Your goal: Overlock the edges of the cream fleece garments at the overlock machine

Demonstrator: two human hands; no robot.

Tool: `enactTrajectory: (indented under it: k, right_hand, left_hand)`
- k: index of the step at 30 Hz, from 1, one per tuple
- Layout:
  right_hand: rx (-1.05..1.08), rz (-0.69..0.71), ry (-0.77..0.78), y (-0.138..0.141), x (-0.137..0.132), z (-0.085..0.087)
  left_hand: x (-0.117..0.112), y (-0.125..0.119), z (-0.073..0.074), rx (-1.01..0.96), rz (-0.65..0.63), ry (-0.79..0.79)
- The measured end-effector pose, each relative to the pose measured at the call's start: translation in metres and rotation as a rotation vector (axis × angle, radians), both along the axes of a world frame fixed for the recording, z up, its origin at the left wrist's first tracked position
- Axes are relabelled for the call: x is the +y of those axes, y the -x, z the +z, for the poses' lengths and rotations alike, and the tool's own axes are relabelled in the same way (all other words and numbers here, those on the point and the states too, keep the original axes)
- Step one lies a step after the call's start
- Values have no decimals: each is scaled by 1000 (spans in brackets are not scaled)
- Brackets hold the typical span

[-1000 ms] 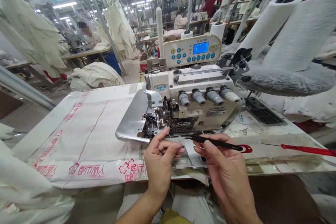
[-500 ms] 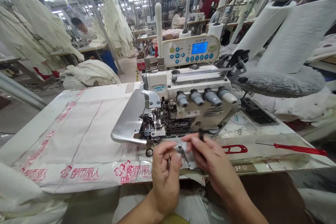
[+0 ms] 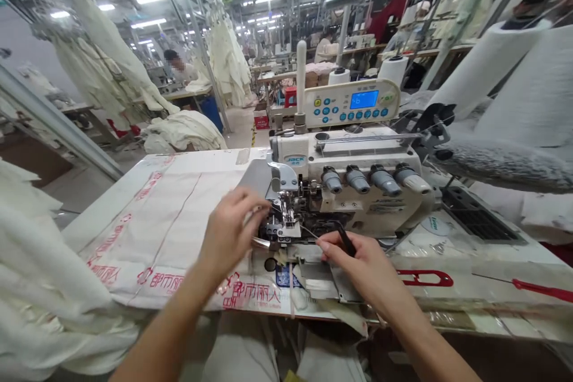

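At the needle end of the overlock sewing machine, my left hand is raised with its fingers bent together close to the presser foot. Whatever lies between those fingertips is too small to make out. In front of the machine, my right hand pinches a thin white thread that runs to the needle area. Tucked in the same hand is a slim black tool, apparently tweezers. Below the needle area, the lower front cover stands open and shows a blue label.
A red thread snip-like tool and a red-handled screwdriver lie right of my right hand. Large white thread cones stand at the right. Pale fabric hangs at the left table edge. A person sits farther back.
My hands have moved apart. The left went up and left to the presser foot; the right stays in front of the machine with the thread drawn taut. The view has shifted left.
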State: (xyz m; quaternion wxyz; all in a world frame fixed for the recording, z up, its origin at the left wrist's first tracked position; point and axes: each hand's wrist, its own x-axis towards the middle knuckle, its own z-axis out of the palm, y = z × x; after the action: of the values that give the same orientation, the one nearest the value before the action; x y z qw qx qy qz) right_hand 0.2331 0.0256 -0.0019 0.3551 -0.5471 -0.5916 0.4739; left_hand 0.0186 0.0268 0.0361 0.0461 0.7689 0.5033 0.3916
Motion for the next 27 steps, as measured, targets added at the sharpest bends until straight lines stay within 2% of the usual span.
enactTrajectory:
  k: [2, 5, 9, 11, 16, 20, 24, 27]
  right_hand:
    - [-22, -16, -10, 1, -1, 1]
    - [-52, -29, -18, 6, -3, 0]
    - [-61, -40, -37, 13, -4, 0]
    - [-53, -42, -37, 16, -3, 0]
    - [-32, -53, -54, 21, -1, -1]
    - [-25, -67, -65, 23, -2, 0]
    - [-31, -91, -61, 24, -2, 3]
    - [-26, -91, -49, 23, -2, 3]
  left_hand:
    - [27, 18, 10, 187, 10, 118]
    - [58, 24, 12, 327, -62, 214]
    - [67, 15, 13, 411, -97, 217]
    - [64, 13, 17, 521, -128, 162]
    - [58, 19, 20, 858, -228, -151]
    - [54, 23, 15, 868, -201, -212]
    - [52, 24, 18, 753, -213, -121]
    - [57, 24, 18, 639, -173, -60]
